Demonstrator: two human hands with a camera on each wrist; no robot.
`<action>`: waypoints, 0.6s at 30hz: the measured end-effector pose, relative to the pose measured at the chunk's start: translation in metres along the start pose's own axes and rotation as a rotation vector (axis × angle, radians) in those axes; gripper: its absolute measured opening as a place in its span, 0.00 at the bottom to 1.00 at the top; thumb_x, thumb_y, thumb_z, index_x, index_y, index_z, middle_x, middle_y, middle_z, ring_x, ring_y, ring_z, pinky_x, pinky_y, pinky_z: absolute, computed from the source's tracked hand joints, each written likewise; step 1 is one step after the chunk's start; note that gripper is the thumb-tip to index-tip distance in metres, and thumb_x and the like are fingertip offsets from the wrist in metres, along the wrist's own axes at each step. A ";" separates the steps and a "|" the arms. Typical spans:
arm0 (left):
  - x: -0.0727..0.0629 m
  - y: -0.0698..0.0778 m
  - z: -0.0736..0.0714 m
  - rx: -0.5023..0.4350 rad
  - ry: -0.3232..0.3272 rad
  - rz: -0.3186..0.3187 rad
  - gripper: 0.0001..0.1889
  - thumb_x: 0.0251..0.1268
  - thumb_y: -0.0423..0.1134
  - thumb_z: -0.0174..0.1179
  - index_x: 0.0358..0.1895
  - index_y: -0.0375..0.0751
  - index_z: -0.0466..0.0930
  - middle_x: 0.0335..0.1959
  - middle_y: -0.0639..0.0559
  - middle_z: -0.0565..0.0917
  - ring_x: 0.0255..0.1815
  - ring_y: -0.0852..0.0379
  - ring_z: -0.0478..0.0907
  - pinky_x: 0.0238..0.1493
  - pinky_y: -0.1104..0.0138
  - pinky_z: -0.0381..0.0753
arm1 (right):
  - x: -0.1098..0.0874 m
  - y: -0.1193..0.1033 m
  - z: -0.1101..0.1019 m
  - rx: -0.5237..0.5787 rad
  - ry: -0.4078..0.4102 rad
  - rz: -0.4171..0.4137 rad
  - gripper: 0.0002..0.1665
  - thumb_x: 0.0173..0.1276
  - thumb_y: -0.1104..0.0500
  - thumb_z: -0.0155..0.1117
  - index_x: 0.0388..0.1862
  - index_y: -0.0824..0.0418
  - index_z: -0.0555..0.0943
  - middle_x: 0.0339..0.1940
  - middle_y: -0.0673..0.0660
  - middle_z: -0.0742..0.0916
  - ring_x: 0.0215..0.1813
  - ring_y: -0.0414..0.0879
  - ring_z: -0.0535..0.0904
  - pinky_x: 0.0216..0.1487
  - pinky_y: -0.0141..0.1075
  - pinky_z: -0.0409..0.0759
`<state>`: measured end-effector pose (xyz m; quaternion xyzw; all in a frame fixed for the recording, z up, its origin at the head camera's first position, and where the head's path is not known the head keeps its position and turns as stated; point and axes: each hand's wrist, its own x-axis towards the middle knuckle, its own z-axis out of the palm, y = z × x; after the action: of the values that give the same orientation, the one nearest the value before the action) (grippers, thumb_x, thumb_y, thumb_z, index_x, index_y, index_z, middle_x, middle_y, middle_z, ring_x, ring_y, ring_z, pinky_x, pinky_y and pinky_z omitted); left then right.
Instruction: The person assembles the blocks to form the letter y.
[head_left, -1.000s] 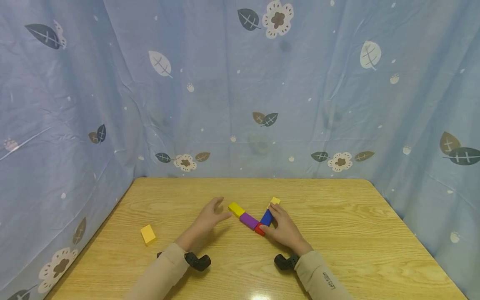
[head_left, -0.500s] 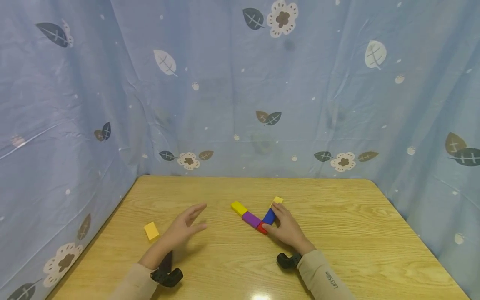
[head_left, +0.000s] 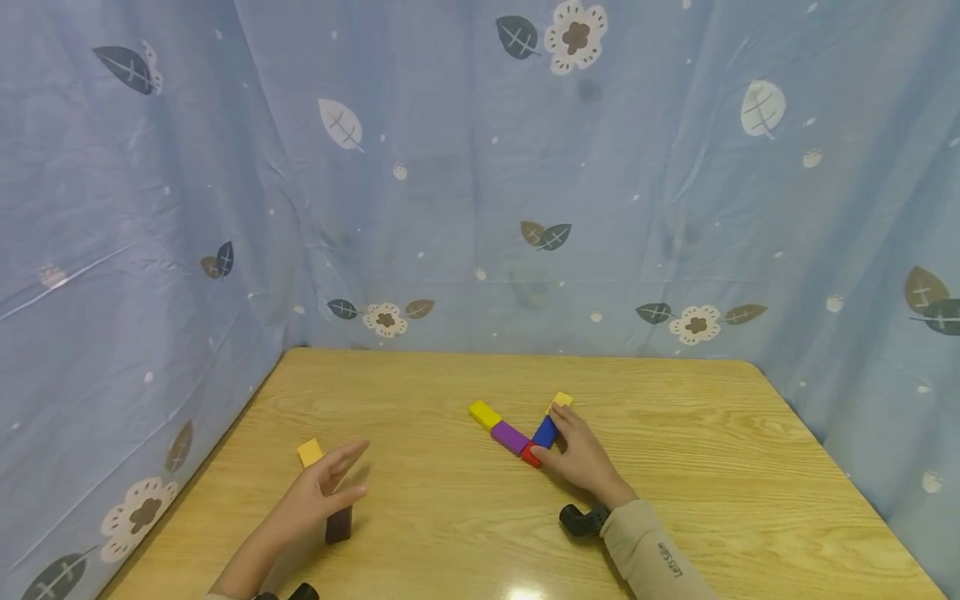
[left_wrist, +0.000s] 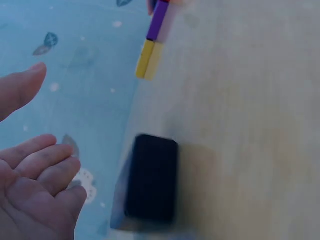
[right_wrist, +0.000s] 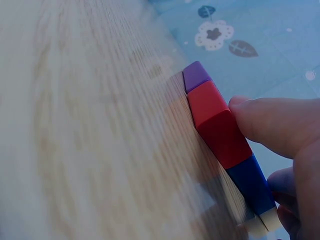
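Note:
On the wooden table, a yellow block [head_left: 485, 414], a purple block [head_left: 509, 437], a red block [head_left: 530, 454], a blue block [head_left: 545, 432] and a paler yellow block [head_left: 562, 400] form a V shape. My right hand [head_left: 581, 458] holds the right arm of the V, thumb against the red block and fingertips at the paler yellow one. My left hand [head_left: 311, 504], fingers spread and holding nothing, hovers over the left side. Below it stands a dark block [left_wrist: 152, 180], partly covered by the hand in the head view. Another orange-yellow block [head_left: 310, 452] shows just behind the left hand.
A blue curtain [head_left: 450, 183] with leaf and flower prints hangs along the back and sides of the table [head_left: 675, 467]. Black wrist-worn camera mounts [head_left: 583, 521] sit on both wrists.
My left hand has moved left and nearer, away from the V of blocks, exposing the dark block and covering part of the orange-yellow one. My right hand stays on the V.

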<state>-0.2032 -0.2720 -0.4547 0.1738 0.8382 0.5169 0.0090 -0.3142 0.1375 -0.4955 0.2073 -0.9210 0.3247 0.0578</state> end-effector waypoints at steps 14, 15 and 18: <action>-0.037 -0.010 -0.003 0.043 0.018 -0.182 0.40 0.63 0.41 0.61 0.74 0.36 0.50 0.74 0.36 0.54 0.73 0.39 0.50 0.65 0.80 0.64 | -0.002 -0.001 -0.001 -0.002 -0.004 0.002 0.48 0.62 0.40 0.63 0.70 0.69 0.63 0.73 0.66 0.63 0.75 0.63 0.52 0.71 0.59 0.57; -0.038 -0.012 -0.003 0.035 0.000 -0.172 0.41 0.63 0.40 0.61 0.74 0.34 0.48 0.74 0.33 0.53 0.73 0.37 0.49 0.64 0.81 0.64 | -0.002 -0.002 -0.001 0.001 -0.004 0.003 0.48 0.63 0.40 0.63 0.70 0.69 0.63 0.74 0.66 0.63 0.76 0.63 0.52 0.71 0.59 0.57; -0.040 -0.016 -0.004 0.009 -0.037 -0.149 0.41 0.64 0.39 0.60 0.73 0.29 0.45 0.73 0.28 0.52 0.72 0.32 0.48 0.62 0.85 0.62 | -0.002 -0.003 -0.001 0.004 -0.005 0.002 0.48 0.62 0.40 0.63 0.70 0.69 0.62 0.74 0.66 0.63 0.76 0.63 0.51 0.71 0.59 0.57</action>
<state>-0.1706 -0.2940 -0.4738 0.1203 0.8509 0.5076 0.0622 -0.3118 0.1368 -0.4938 0.2074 -0.9206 0.3263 0.0548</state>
